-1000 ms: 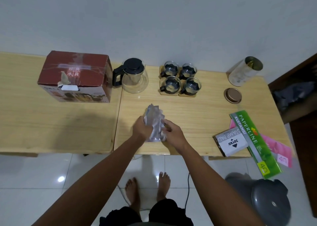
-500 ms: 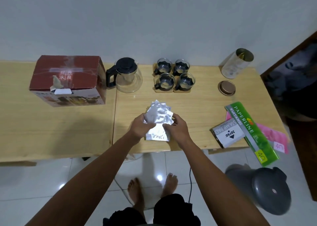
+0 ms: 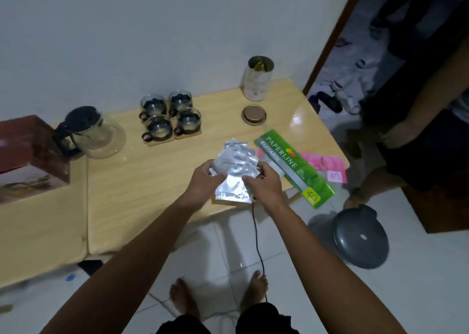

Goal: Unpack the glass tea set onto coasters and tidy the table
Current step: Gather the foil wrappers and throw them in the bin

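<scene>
Foil packets (image 3: 234, 171) now fanned, lifted rightward

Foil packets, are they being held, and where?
Yes. Left hand grips the foil packets at their left edge, right hand at their right edge.

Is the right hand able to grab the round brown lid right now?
Probably not yet: the right hand and left hand both hold the silver foil packets. The lid itself lies uncovered on the table beyond.

Mid-frame, left hand (image 3: 203, 181) and right hand (image 3: 264, 185) pinch silver foil packets (image 3: 234, 166) over the wooden surface (image 3: 152, 181); glass cups (image 3: 170, 119) sit behind
</scene>
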